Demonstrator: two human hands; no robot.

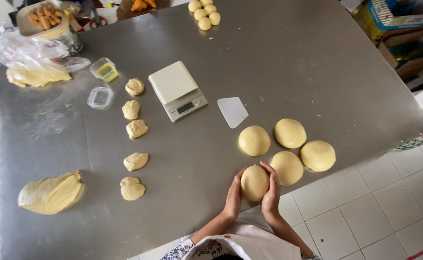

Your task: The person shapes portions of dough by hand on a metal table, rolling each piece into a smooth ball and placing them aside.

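Observation:
A smooth round dough ball (254,182) rests on the steel table (288,62) near its front edge. My left hand (233,196) cups its left side and my right hand (271,192) cups its right side. Several finished round dough balls (288,133) sit just beyond and to the right of my hands. To the left, a line of several rough, unshaped dough pieces (135,162) runs toward the back of the table. A large lump of dough (51,193) lies at the front left.
A white kitchen scale (177,89) and a white plastic scraper (232,111) lie mid-table. Small clear containers (103,70), a plastic bag with dough (34,76) and a bowl of fried pieces (43,21) are at back left. Small dough balls (204,13) sit at the back. Cardboard boxes (409,48) stand on the tiled floor at right.

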